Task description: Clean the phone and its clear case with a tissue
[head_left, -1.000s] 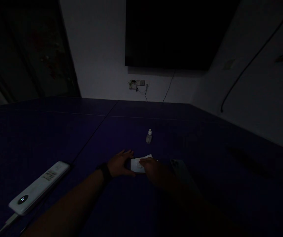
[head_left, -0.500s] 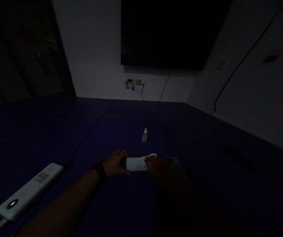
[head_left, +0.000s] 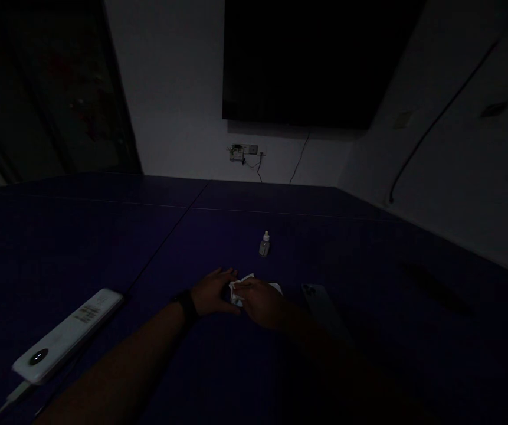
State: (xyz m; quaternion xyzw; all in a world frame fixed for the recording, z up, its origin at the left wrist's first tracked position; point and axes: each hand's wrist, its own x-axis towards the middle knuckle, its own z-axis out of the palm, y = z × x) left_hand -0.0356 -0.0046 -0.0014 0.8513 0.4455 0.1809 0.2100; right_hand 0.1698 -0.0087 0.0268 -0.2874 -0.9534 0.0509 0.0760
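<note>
A phone with a lit white screen (head_left: 277,287) lies flat on the dark blue table, mostly hidden under my hands. My left hand (head_left: 212,293), with a dark watch on the wrist, grips the phone's left end between thumb and fingers. Pinched in my right hand (head_left: 260,300) is a crumpled white tissue (head_left: 236,293), pressed on the left part of the screen. Beyond the hands stands a small clear bottle (head_left: 264,246) with a white top. To the right, partly behind my right forearm, lies a second phone (head_left: 322,304), its back cameras facing up.
At the left lies a long white power bank (head_left: 70,336) with a white cable (head_left: 17,392). A dark flat object (head_left: 435,289) is on the table's right side, hard to make out. A large black screen (head_left: 315,59) hangs on the far wall above sockets (head_left: 245,151).
My right hand has slid left across the screen with the tissue, towards my left hand. The phone's right end now shows beyond it. My left hand stays in place; the view has shifted slightly.
</note>
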